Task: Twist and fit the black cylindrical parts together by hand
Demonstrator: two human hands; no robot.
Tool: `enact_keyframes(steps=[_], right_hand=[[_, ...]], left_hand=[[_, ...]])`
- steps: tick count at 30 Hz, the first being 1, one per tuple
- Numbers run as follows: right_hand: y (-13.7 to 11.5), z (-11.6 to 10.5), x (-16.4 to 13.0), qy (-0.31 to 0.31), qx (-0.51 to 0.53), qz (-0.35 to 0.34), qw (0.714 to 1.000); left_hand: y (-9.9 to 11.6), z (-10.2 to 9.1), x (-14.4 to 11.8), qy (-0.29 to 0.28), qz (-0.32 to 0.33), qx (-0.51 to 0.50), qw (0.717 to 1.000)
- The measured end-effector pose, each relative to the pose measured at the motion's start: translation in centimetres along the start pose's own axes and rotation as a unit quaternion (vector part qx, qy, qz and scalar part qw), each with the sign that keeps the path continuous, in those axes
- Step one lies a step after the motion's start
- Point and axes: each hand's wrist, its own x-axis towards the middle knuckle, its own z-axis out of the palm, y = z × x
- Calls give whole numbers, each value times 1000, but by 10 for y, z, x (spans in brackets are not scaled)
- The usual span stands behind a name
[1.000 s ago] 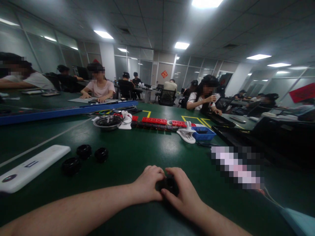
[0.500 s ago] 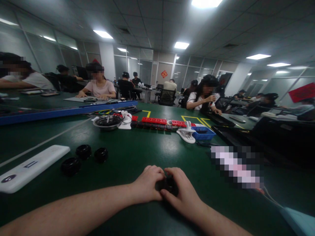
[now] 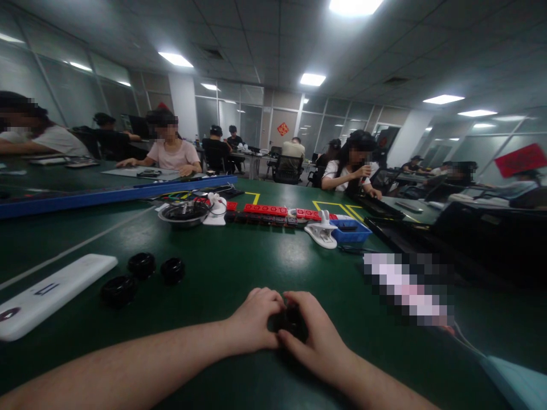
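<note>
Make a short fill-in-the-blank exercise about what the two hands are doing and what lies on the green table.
1. The left hand and the right hand together hold one small ____ part.
2. To their left lie ____ black rings.
3. Beside those rings lies a long ____ block.
4. Far across the table stands a ____ tray.

Missing words: black; three; white; blue

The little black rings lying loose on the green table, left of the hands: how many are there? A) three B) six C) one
A: three loose black rings lie on the green table, between the white bar and the left hand. Both hands, left and right hand, close around another small black part.
</note>
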Motion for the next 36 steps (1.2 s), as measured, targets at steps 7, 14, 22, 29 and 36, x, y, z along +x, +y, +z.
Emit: enact_keyframes(steps=[7,14,22,29,36], right_hand=[[-2,-3,-2,-24,41,-45,998],[-2,-1,1,11,-8,10,1000],[-2,-2,-2,-8,35,-52,998],[-1,-1,0,16,-10,4,1000],[-1,-2,-3,4,37,-52,998]], left_hand=[[5,-4,0,-7,-9,4,1000],[2,-2,1,-8,-6,2,1000],[2,-2,1,-2,-5,2,1000],[1,-1,1,-3,-6,2,1000],[1,0,0,5,0,-2,1000]])
